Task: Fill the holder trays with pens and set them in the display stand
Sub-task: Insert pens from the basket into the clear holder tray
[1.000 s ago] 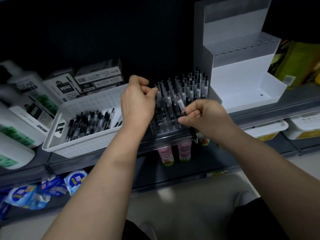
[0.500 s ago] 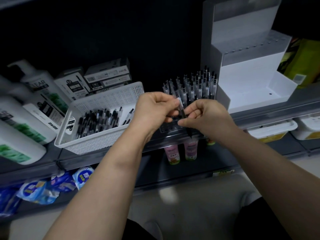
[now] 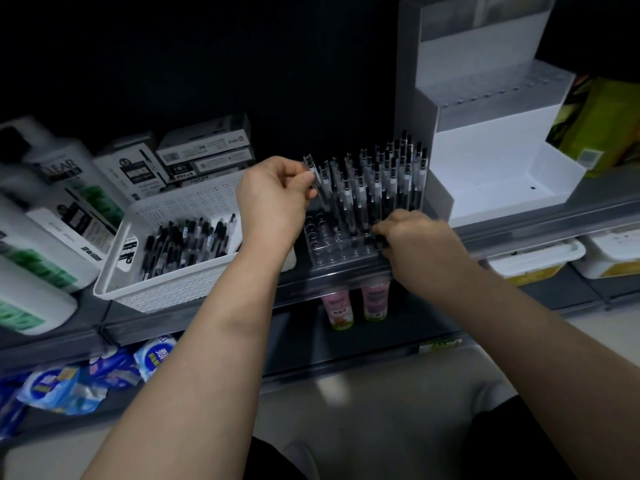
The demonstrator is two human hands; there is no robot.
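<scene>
**Pen poised over the half-filled tray**

The left hand point(image 3: 273, 199) pinches a clear pen point(image 3: 319, 192) near its top, tilted above the holder tray point(image 3: 341, 256) on the shelf point(image 3: 540, 216). The right hand point(image 3: 419, 240) has its fingers curled at the tray's 4 o'clock corner; whether they hold anything cannot be told. Standing pens point(image 3: 381, 188) fill the tray's far rows. A white basket point(image 3: 180, 289) sits at the tray's 9 o'clock and the display stand point(image 3: 485, 174) at its 2 o'clock.
</scene>
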